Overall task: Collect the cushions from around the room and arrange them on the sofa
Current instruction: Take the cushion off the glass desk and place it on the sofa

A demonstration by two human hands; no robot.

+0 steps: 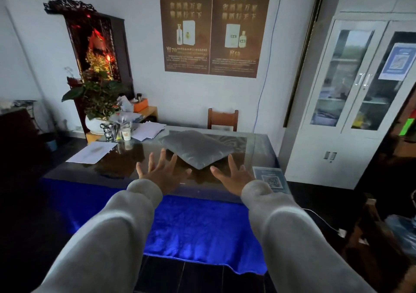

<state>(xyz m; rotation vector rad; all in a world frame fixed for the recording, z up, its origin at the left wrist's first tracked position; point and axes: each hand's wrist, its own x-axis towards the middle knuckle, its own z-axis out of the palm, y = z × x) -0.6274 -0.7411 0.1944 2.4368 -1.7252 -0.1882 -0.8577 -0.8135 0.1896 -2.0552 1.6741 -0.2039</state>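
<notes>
A grey square cushion (198, 147) lies flat on the glass-topped table (258, 144), one corner pointing toward me. Both my arms in grey sleeves stretch out over the table's near edge. My left hand (161, 171) is spread wide just left of that corner, fingers apart, holding nothing. My right hand (234, 174) is spread just right of the corner, also holding nothing. Neither hand touches the cushion. No sofa is in view.
A blue cloth (191, 223) hangs over the table's front. Loose papers (92, 153), a paper cup (126, 134) and a potted plant (99, 99) crowd the table's left. A wooden chair (222, 119) stands behind it, a white glass-door cabinet (351, 90) to the right.
</notes>
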